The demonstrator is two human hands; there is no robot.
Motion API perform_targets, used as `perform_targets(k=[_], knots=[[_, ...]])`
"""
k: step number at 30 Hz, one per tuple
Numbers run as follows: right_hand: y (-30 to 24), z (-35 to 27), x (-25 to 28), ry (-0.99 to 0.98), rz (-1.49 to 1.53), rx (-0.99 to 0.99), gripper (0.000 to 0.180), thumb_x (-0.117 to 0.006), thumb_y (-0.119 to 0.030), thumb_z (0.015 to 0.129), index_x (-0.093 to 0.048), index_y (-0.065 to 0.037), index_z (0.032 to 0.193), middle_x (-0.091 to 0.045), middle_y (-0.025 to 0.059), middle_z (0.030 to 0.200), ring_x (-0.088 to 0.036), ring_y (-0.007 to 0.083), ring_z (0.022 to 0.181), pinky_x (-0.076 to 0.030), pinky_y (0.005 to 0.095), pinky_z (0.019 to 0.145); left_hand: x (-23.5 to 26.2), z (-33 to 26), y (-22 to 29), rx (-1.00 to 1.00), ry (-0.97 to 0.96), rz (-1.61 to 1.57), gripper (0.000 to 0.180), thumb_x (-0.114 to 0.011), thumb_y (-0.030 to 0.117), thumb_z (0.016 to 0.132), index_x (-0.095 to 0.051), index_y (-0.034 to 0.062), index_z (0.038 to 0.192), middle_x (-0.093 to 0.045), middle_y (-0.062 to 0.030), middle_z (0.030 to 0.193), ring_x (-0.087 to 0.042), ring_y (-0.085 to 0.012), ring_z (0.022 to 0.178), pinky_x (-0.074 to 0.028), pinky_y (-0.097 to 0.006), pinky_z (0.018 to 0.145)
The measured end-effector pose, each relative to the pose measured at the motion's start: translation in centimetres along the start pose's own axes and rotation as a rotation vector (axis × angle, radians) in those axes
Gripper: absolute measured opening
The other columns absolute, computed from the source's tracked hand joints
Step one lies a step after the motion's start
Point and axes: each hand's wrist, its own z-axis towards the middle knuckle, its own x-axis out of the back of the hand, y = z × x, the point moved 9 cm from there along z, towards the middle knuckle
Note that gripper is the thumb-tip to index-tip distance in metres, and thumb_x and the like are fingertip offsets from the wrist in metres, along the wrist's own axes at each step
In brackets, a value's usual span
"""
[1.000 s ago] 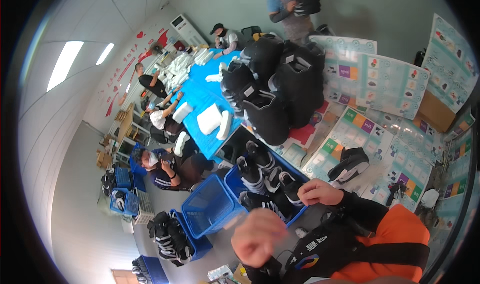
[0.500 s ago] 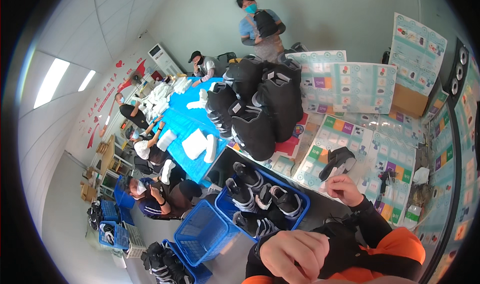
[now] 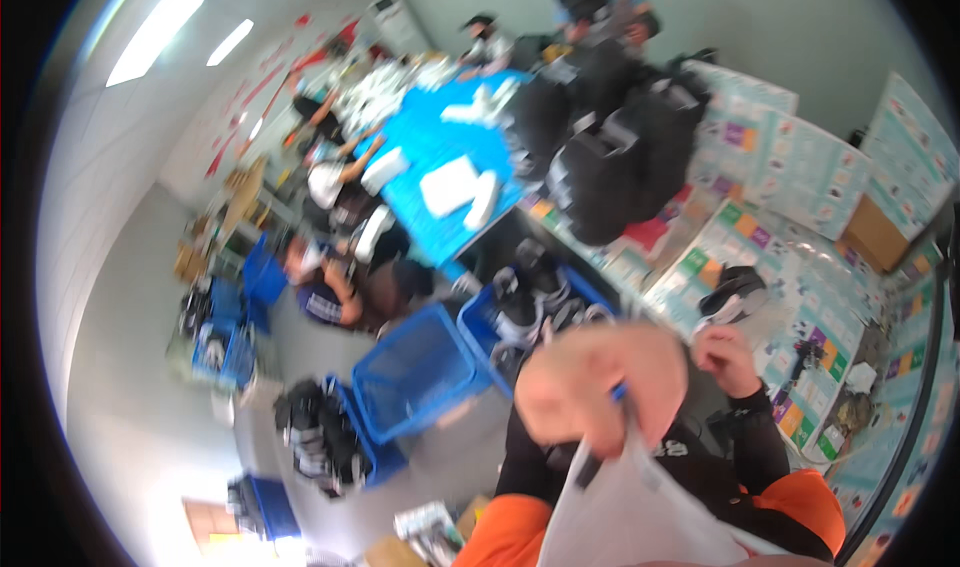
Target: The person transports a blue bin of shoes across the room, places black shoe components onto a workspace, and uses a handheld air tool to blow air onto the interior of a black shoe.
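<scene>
White, thin material (image 3: pixel 650 512) lies nearest the viewer, well this side of the blue shoe crate (image 3: pixel 487 352), its peaked top meeting the person's left hand (image 3: pixel 600 382); those fingers look pinched on it, though blur hides the exact grip. The right hand (image 3: pixel 727 360), to the right of the shoe crate, has its fingers curled in; whether they grip anything cannot be told. Just beyond that hand, also right of the crate, a black shoe (image 3: pixel 735 295) rests on the sheet-covered surface (image 3: pixel 690 287). Dark, bulky shoes (image 3: pixel 640 177) are heaped beyond the crate, and a blue mesh basket (image 3: pixel 415 367) stands to its left.
</scene>
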Motion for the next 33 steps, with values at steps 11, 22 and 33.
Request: perform_targets(k=[11, 22, 33], knots=[[2.5, 3.2, -1.2, -0.073, 0.048, -0.028, 0.024, -0.057, -0.018, 0.095, -0.06, 0.0, 0.079, -0.054, 0.0014, 0.071, -0.044, 0.007, 0.06, -0.03, 0.0227, 0.054, -1.0, 0.2, 1.1, -0.081, 0.117, -0.144, 0.048, -0.061, 0.033, 0.102, -0.067, -0.0139, 0.106, -0.072, -0.0215, 0.09, -0.07, -0.0319, 0.089, -0.059, -0.038, 0.073], [3.5, 2.5, -6.3, -0.101, -0.174, -0.08, 0.025, -0.059, -0.018, 0.091, -0.061, 0.0, 0.074, -0.057, 0.0039, 0.071, -0.046, 0.0087, 0.058, -0.03, 0.0237, 0.052, 2.1, -9.1, 6.0, 0.177, 0.536, 0.108, 0.053, -0.047, 0.037, 0.108, -0.071, -0.0091, 0.101, -0.074, -0.0209, 0.095, -0.065, -0.0317, 0.081, -0.053, -0.039, 0.07], [7.3, 3.4, -10.6, -0.202, -0.176, -0.139, 0.025, -0.058, -0.018, 0.093, -0.061, -0.001, 0.076, -0.056, 0.0014, 0.07, -0.043, 0.0058, 0.058, -0.028, 0.0226, 0.052, -1.4, -11.3, 12.2, -0.045, 0.308, 0.332, 0.053, -0.053, 0.042, 0.106, -0.075, -0.004, 0.092, -0.074, -0.0115, 0.091, -0.064, -0.026, 0.081, -0.051, -0.035, 0.07]])
